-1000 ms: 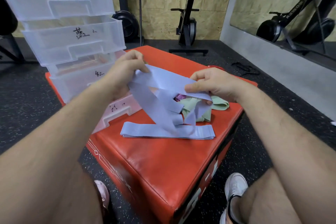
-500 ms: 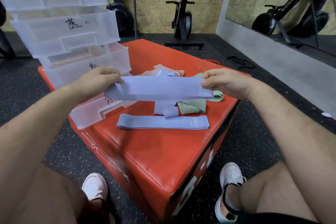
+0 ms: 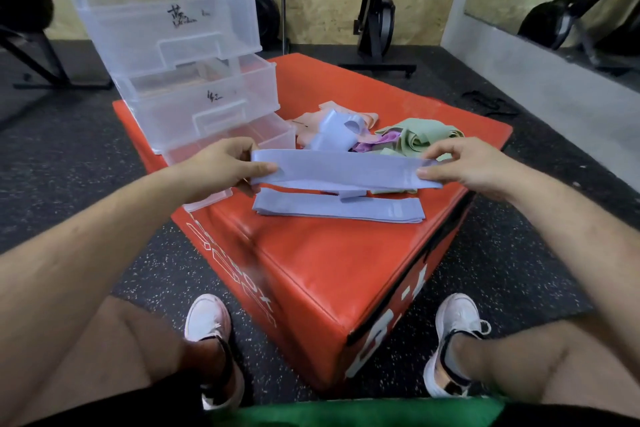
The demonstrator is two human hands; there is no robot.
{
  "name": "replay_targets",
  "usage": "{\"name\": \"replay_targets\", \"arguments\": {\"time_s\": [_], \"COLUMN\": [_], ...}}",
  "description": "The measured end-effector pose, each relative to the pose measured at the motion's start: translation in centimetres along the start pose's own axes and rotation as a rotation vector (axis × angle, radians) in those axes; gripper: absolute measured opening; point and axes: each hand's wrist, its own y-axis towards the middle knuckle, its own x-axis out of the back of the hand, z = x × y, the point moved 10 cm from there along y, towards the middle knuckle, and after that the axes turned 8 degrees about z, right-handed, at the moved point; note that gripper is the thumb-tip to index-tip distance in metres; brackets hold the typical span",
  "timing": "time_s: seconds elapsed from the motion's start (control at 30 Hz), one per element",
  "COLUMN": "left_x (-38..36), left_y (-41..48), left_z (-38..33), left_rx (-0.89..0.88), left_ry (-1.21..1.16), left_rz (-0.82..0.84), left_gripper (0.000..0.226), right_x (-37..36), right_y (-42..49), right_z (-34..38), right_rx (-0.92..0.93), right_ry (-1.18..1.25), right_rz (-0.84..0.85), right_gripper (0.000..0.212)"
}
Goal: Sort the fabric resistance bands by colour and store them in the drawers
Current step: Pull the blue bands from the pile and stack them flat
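Left hand (image 3: pixel 221 166) pinching one end of a blue band (image 3: pixel 346 172), right hand (image 3: pixel 464 163) pinching the other end, band held flat just above the red box (image 3: pixel 329 270), second band (image 3: pixel 339 210) lying flat under it, pile (image 3: pixel 415 139) of green, pink and blue bands behind, clear drawers (image 3: pixel 194 45) pulled out at the left

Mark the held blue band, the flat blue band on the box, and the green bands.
Held blue band (image 3: pixel 346 170): head view, middle of its span.
Flat blue band (image 3: pixel 339 211): head view, centre of its top.
Green bands (image 3: pixel 420 137): head view, top of the heap.
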Motion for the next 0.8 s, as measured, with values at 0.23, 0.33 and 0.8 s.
{"name": "replay_targets", "arguments": {"time_s": [0.23,0.33,0.8], "left_x": [0.3,0.4,-1.2], "left_y": [1.1,1.8,3.2], "left_z": [2.9,4.6,5.7], "left_rx": [0.041,0.090,0.058], "left_ry": [-0.064,0.001,0.588], "left_rz": [-0.074,-0.170,-0.252], "left_gripper": [0.027,0.018,0.007], "right_x": [-1.1,-2.1,-6.0], "right_y": [1.0,1.3,2.5], "right_z": [-2.9,-3.6,-5.4], "right_rx": [-0.113,-0.133,-0.133], "right_ry": [0.106,0.043,-0.457], "right_rz": [0.028,0.066,0.086], "right_gripper": [0.029,0.023,0.011]}}
